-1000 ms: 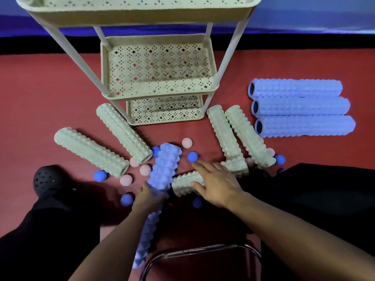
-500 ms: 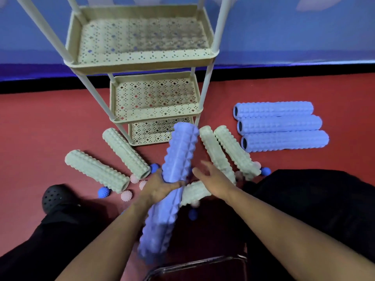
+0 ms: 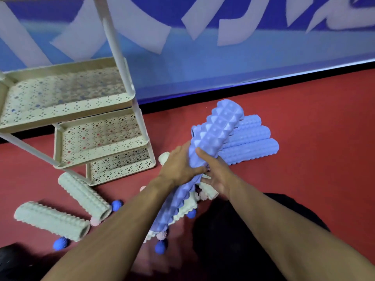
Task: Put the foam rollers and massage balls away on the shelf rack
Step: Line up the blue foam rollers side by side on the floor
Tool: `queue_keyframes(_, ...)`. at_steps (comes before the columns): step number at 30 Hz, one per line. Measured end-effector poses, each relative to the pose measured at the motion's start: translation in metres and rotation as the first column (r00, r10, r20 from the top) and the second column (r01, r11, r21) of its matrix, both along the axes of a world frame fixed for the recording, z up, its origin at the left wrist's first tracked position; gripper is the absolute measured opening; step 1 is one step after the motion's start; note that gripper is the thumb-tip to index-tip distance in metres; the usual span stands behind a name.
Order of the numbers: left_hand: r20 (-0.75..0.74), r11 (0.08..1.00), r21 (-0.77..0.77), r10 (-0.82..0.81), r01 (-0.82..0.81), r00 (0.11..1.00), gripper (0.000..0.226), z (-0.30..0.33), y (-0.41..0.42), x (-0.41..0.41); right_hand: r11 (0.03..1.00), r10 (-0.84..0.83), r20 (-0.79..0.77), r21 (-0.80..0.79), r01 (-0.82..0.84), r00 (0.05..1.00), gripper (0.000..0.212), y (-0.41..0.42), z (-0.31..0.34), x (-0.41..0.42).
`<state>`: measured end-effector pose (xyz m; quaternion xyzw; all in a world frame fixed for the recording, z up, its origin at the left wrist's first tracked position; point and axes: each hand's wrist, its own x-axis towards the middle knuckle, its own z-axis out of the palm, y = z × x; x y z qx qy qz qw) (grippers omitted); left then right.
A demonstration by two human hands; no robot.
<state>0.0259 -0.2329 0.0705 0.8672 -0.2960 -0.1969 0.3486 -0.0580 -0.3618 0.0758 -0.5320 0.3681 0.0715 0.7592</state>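
A long lavender foam roller with pyramid bumps is lifted above the floor, tilted up to the right. My left hand grips its middle from the left and my right hand wraps it from the right. The cream shelf rack with perforated trays stands at the left. Pale green rollers lie on the red floor below it. Blue spiky balls and pink ones are scattered among them.
Three lavender rollers lie stacked side by side on the floor behind the held one. A blue and white wall banner runs along the back. My dark trouser legs fill the lower right.
The lavender roller has been lifted further and swung to the right, and my right hand has closed around it. The camera has tilted up and turned right.
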Motion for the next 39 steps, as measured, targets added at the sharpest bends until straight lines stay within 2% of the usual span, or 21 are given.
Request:
queue_keyframes(3,-0.040,0.999,-0.034,-0.017,0.015,0.999,0.084,-0.012,-0.034,0.016,0.993,-0.116,-0.045,-0.011,0.115,0.992,0.049,-0.035,-0.010,0.023)
queue_keyframes(5,-0.054,0.998,-0.052,-0.036,0.033,0.998,0.091,-0.021,-0.056,0.028,0.981,-0.187,-0.080,-0.061,0.182,0.979,0.061,-0.055,-0.023,0.042)
queue_keyframes(7,-0.012,0.996,-0.021,-0.082,0.082,0.997,0.088,-0.031,-0.074,0.041,0.968,-0.251,-0.142,-0.060,0.245,0.957,0.068,-0.078,-0.036,0.061)
queue_keyframes(10,0.016,0.992,0.045,-0.120,0.119,0.993,0.076,-0.051,-0.081,0.057,0.973,-0.228,-0.189,-0.067,0.219,0.955,0.099,-0.135,-0.095,0.087)
queue_keyframes(11,0.013,0.992,0.064,-0.109,0.108,0.994,0.072,-0.061,-0.080,0.061,0.974,-0.225,-0.198,-0.051,0.219,0.954,0.099,-0.152,-0.107,0.092)
queue_keyframes(14,-0.018,0.993,0.116,-0.034,0.036,0.999,0.069,-0.092,-0.072,0.073,0.927,-0.371,-0.236,-0.041,0.373,0.898,0.058,-0.191,-0.101,0.106)
queue_keyframes(15,-0.043,0.993,0.115,0.006,-0.001,0.999,0.070,-0.103,-0.070,0.077,0.899,-0.432,-0.246,-0.050,0.434,0.868,0.053,-0.205,-0.107,0.113)
queue_keyframes(21,-0.187,0.985,0.139,0.131,-0.106,0.974,0.071,-0.158,-0.067,0.086,0.891,-0.441,-0.322,-0.043,0.453,0.838,0.078,-0.264,-0.168,0.159)
queue_keyframes(24,-0.252,0.980,0.125,0.181,-0.153,0.951,0.070,-0.174,-0.069,0.083,0.864,-0.485,-0.385,-0.069,0.500,0.785,0.077,-0.279,-0.181,0.182)
queue_keyframes(32,-0.322,0.963,0.141,0.266,-0.232,0.909,0.068,-0.198,-0.075,0.091,0.859,-0.479,-0.474,-0.080,0.506,0.739,0.069,-0.299,-0.210,0.201)
queue_keyframes(37,-0.327,0.962,0.151,0.267,-0.229,0.906,0.072,-0.196,-0.070,0.087,0.896,-0.431,-0.474,-0.127,0.425,0.768,0.087,-0.312,-0.230,0.203)
queue_keyframes(39,-0.315,0.964,0.166,0.253,-0.209,0.915,0.075,-0.190,-0.064,0.086,0.912,-0.403,-0.461,-0.127,0.390,0.791,0.070,-0.301,-0.217,0.200)
